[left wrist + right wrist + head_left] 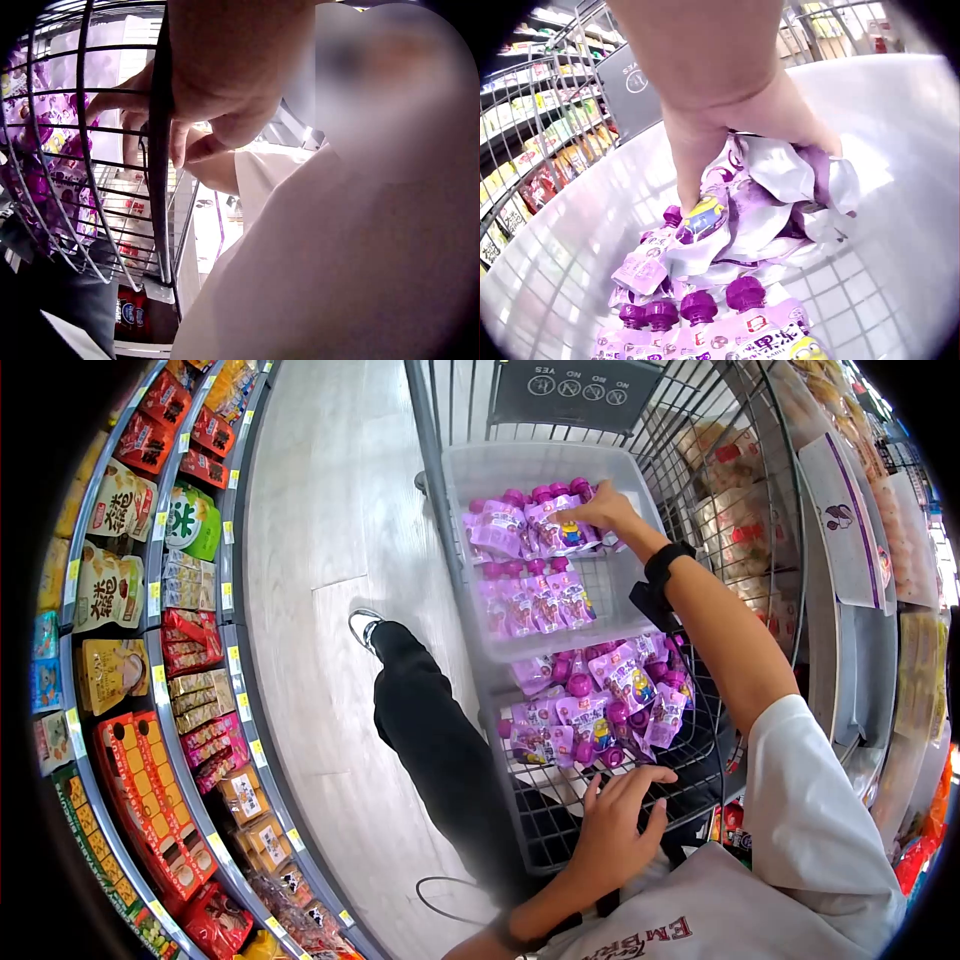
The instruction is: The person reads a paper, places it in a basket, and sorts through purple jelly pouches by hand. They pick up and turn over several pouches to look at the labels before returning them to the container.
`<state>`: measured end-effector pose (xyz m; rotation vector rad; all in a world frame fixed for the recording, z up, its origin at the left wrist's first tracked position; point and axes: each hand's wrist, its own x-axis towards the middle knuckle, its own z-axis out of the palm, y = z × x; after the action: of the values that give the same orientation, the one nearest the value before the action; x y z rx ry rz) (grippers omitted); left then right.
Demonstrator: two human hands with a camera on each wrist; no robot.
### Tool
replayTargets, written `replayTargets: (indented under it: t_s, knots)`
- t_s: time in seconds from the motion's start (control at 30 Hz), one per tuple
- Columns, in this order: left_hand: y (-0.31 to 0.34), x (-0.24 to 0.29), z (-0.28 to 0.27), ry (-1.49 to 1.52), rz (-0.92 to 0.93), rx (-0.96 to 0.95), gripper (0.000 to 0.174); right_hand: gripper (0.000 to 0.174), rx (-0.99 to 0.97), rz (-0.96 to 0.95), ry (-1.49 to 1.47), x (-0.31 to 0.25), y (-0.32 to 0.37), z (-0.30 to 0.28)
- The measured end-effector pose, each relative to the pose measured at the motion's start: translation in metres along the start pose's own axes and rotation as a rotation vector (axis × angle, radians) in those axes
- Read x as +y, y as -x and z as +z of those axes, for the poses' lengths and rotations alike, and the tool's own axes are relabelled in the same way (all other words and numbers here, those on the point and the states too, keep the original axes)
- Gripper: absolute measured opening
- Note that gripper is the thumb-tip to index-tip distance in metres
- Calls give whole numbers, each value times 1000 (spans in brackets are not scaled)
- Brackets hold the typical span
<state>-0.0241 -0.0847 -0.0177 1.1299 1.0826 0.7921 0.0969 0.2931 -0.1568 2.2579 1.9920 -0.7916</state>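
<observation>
In the head view the right hand (606, 510) is at the upper row of purple pouches (560, 532) inside a translucent bin (618, 622). From the right wrist view, that hand (761, 161) grips several bunched pouches (761, 202), thumb and fingers on either side of them. A second row of pouches with purple caps (700, 307) lies beside them. The left hand (622, 822) hangs over the cart's near edge, fingers spread and slightly bent, holding nothing, close to loose pouches (592, 722). In the left wrist view this hand (217, 112) is by the cart's rim (160, 150).
The bin stands in the wire shopping cart (545, 848), whose front panel (570, 395) lies beyond it. Snack shelves (160, 610) run along the left, with pale floor (310, 660) between. A leg (420, 730) stands left of the cart. More packaged goods (920, 690) are at right.
</observation>
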Motion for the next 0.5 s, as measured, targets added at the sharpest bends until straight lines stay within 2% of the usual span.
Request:
replayTargets:
  t_s: [0.07, 0.13, 0.2, 0.3, 0.37, 0.47, 0.5]
  knots:
    - [0, -4, 4, 3, 23, 3, 28, 133, 20, -64, -6, 11, -10, 14]
    - [0, -4, 5, 6, 31, 3, 28, 133, 29, -146, -12, -3, -3, 15]
    - [0, -6, 6, 1, 36, 5, 27, 129, -42, -73, 63, -11, 8, 17]
    - [1, -7, 8, -7, 28, 38, 26, 118, -15, -103, 20, -3, 8, 7]
    - [-2, -5, 5, 45, 93, 80, 24, 108, -17, -129, -33, 4, 10, -3]
    - [-3, -12, 9, 84, 114, 89, 23, 108, 12, -109, -46, 16, 17, -11]
    - [-5, -13, 7, 101, 87, 56, 23, 103, 30, -67, -85, 18, 20, -12]
